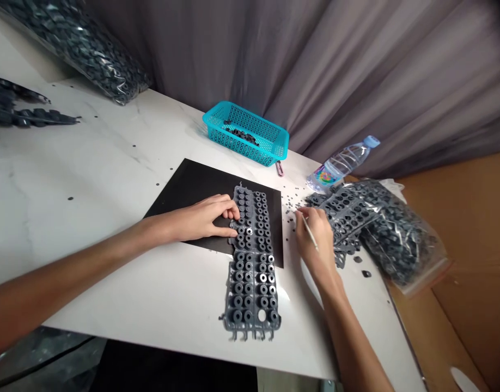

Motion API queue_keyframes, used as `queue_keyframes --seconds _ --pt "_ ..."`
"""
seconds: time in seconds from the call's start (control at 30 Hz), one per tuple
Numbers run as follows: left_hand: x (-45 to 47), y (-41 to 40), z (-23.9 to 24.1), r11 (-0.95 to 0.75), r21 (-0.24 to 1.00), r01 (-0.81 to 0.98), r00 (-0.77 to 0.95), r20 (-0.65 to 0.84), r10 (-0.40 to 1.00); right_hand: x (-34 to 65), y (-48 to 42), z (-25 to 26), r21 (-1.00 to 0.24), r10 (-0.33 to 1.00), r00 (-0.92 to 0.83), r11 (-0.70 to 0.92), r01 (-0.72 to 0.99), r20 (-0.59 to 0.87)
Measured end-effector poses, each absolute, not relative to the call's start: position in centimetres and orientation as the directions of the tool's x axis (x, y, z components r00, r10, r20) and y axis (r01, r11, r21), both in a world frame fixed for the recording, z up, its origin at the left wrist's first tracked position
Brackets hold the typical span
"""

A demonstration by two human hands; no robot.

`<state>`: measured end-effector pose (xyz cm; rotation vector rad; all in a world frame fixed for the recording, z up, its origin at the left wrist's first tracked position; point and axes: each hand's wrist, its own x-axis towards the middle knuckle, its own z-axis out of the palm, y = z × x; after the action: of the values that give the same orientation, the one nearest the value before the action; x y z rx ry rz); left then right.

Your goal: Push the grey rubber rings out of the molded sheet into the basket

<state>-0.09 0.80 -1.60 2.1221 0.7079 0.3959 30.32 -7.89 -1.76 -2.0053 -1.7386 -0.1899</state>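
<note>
At the upper left of the frame a clear bag of dark parts (pixel 82 43) lies on the white tabletop (pixel 70 179). Left of centre, the left hand (pixel 205 218) rests on a black mat (pixel 184 188), fingers bent onto the left edge of the grey rubber sheet (pixel 252 261) of rings at centre; whether they pinch anything I cannot tell. A teal basket (pixel 245 133) sits above. Right of the sheet, the right hand (pixel 315 239) grips a thin stick (pixel 311 234), near a water bottle (pixel 342 160) and a bag of sheets (pixel 397 239)
</note>
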Motion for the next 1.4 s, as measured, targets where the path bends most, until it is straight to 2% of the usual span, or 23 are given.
queue_keyframes --seconds 0.1,0.2,0.33,0.43,0.57,0.63,0.73,1.03,1.4 --pt "-0.2 0.8 -1.5 -0.486 0.803 0.346 0.796 0.023 0.605 33.2 -8.6 -1.8 -0.188 0.902 0.21 -0.147 0.971 0.378" --pt "-0.3 0.7 -1.1 -0.492 0.798 0.348 0.799 0.022 0.6 33.8 -8.8 -1.8 -0.19 0.902 0.169 -0.1 0.977 0.396" --pt "-0.4 0.8 -0.7 -0.464 0.835 0.297 0.806 0.042 0.591 32.2 -8.2 -1.5 -0.312 0.912 0.039 0.1 0.945 0.408" --pt "0.0 0.8 -0.8 -0.429 0.859 0.28 0.769 0.067 0.636 29.9 -7.8 -0.9 -0.391 0.927 -0.082 0.233 0.89 0.366" --pt "0.8 0.2 -1.3 -0.509 0.777 0.37 0.713 0.114 0.692 27.3 -7.1 -0.3 -0.491 0.89 -0.257 0.428 0.759 0.377" --pt "1.0 0.0 -1.4 -0.529 0.748 0.4 0.714 0.108 0.692 26.6 -6.7 -0.1 -0.541 0.877 -0.293 0.468 0.699 0.38" --pt "1.0 -0.1 -1.2 -0.514 0.751 0.414 0.728 0.065 0.682 26.2 -6.4 -0.1 -0.573 0.876 -0.334 0.48 0.664 0.347" --pt "0.4 0.6 -1.2 -0.579 0.698 0.421 0.788 0.034 0.615 26.4 -6.6 0.2 -0.558 0.844 -0.448 0.532 0.637 0.293" --pt "0.2 1.0 -1.1 -0.566 0.732 0.38 0.797 0.051 0.601 25.8 -6.7 0.1 -0.467 0.861 -0.417 0.508 0.723 0.291"
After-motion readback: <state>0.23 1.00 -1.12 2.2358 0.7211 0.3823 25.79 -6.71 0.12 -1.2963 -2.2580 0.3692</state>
